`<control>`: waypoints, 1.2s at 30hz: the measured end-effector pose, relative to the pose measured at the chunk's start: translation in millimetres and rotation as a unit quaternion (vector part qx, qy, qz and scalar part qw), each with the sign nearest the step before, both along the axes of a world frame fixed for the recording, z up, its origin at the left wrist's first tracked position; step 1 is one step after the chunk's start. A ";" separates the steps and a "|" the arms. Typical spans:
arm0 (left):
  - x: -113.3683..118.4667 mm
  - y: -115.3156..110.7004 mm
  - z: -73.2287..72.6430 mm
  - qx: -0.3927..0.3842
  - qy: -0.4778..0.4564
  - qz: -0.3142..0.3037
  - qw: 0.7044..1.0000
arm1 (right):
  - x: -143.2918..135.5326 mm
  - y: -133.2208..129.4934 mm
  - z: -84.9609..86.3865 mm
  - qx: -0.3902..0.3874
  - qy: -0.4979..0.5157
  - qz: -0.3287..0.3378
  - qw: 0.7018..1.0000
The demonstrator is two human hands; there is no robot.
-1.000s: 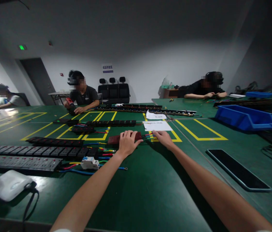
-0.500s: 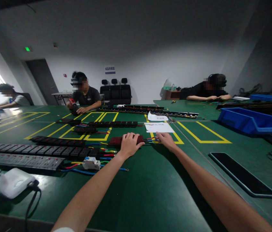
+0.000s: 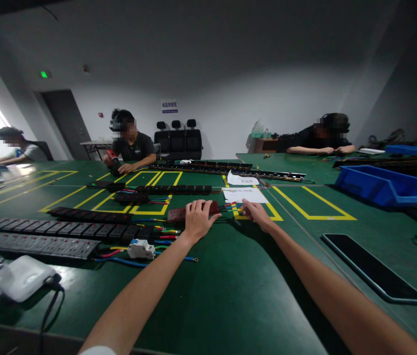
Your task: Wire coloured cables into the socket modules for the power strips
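My left hand (image 3: 200,219) is wrapped over the right part of a dark red module strip (image 3: 176,214), whose right end sits a little higher than its left. Thin coloured wires (image 3: 230,207) run out of that end towards my right hand (image 3: 256,214). The right fingers are curled together at the wire ends, which they partly hide. Just left of the strip lie black socket strips (image 3: 90,215) with coloured leads. A white circuit breaker (image 3: 141,249) rests on blue, red and yellow wires nearer to me.
White paper sheets (image 3: 247,195) lie beyond my hands, over yellow tape markings. A phone (image 3: 373,266) and a blue bin (image 3: 382,187) are at the right. A white pouch (image 3: 23,278) is front left. Across the table, a co-worker (image 3: 137,143) holds a power drill (image 3: 112,160).
The dark red strip's right end has come up and its top has turned more into view. The wires and my right hand have shifted slightly with it.
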State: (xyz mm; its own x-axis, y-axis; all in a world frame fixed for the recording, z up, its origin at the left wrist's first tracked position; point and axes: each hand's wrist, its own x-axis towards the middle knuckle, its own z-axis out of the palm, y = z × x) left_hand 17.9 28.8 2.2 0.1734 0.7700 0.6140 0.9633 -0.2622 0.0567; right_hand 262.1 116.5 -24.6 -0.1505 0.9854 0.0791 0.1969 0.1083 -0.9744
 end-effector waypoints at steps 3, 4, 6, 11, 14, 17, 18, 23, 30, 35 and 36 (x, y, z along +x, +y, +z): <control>0.2 -0.3 0.5 0.002 -0.006 0.005 1.000 | -3.3 -4.7 6.3 -0.043 0.048 0.030 0.997; 0.1 -0.4 0.8 0.003 -0.009 0.008 1.000 | -5.3 -5.6 7.2 -0.052 0.065 0.035 0.996; -0.2 -0.5 1.4 0.004 -0.012 0.013 1.000 | -10.1 -6.3 7.0 -0.065 0.097 0.035 0.993; -1.1 -0.3 1.9 0.010 -0.011 0.016 1.000 | -24.5 -6.8 4.3 -0.096 0.173 0.010 0.980; -1.1 -0.2 1.7 0.014 -0.011 0.020 1.000 | -35.6 -9.6 5.9 -0.115 0.215 -0.018 0.970; -1.0 -0.2 1.6 0.016 -0.013 0.029 0.999 | -43.9 -12.3 7.6 -0.108 0.214 -0.050 0.969; -1.0 -0.3 1.6 0.017 -0.013 0.031 0.999 | -45.1 -12.9 7.8 -0.103 0.212 -0.055 0.970; -1.4 -0.8 2.0 0.018 -0.019 0.032 0.999 | -42.3 -13.1 5.1 -0.080 0.225 -0.021 0.971; -1.2 -0.5 2.5 0.014 -0.020 0.030 0.999 | -43.7 -8.9 -2.2 -0.005 0.156 -0.069 0.985; -1.3 -0.7 2.9 0.011 -0.013 0.033 0.999 | -39.7 -5.2 -3.7 -0.012 0.155 -0.042 0.987; -1.4 -0.8 2.9 0.011 -0.012 0.033 0.999 | -38.9 -5.2 -3.5 -0.015 0.159 -0.039 0.986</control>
